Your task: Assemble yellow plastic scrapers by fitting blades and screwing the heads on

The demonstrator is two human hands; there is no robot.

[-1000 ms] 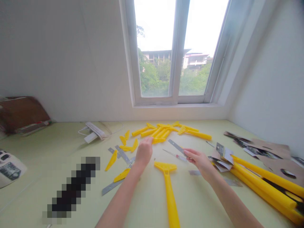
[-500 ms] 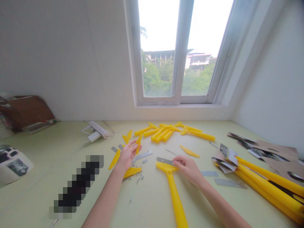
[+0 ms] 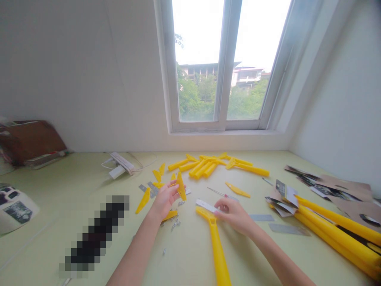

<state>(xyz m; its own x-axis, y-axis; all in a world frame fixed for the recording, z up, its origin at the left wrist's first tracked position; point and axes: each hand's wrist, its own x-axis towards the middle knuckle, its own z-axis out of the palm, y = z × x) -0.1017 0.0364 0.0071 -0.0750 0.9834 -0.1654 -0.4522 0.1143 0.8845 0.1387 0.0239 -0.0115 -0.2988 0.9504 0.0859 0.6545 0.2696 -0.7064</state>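
From my end I see the handle, yellow and T-shaped, running from the centre of the frame (image 3: 218, 246) down past the bottom edge, wide head uppermost. The blade (image 3: 205, 205), flat and gleaming pale, lies along that head's far edge. Left of both I see the cover (image 3: 181, 187), yellow and tapered, held nearly upright.

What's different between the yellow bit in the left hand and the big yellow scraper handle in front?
The yellow piece is short; the scraper handle is long with a wide head.
The yellow piece is held up in the left hand; the scraper handle lies on the table, a metal blade across its head.
Both are yellow.
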